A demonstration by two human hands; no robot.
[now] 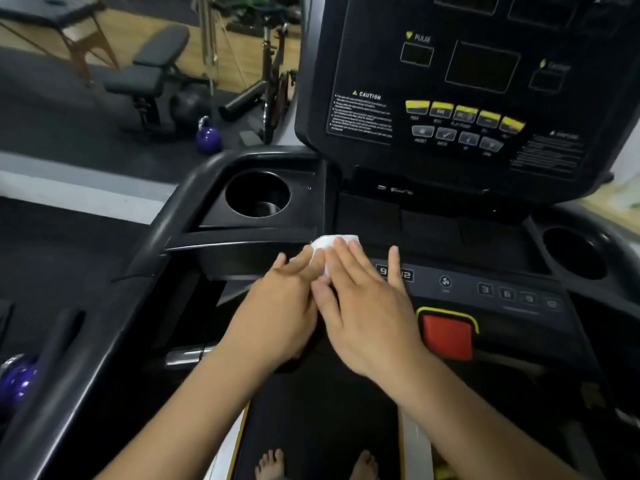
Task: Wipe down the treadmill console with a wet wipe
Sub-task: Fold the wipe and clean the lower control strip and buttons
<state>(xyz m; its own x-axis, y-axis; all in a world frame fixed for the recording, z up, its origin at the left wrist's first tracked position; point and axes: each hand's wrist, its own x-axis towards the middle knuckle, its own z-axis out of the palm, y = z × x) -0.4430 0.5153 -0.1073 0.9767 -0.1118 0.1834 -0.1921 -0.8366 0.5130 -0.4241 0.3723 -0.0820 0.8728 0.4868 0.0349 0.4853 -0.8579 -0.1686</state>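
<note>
The wet wipe point(320, 245) is pressed flat under the straight, ungripping fingers of left hand point(277, 306) and right hand point(367, 306); the console point(512, 282) is stretched lengthwise rightward, nearer the right hand.

Both forearms point(194, 403) are showing bare along their whole visible length; the left hand point(277, 313) and the right hand point(367, 317) are showing bare as well, right through the wrists, and down at the bottom a pair of bare feet point(270, 466) is peeking in, toes on show
</note>
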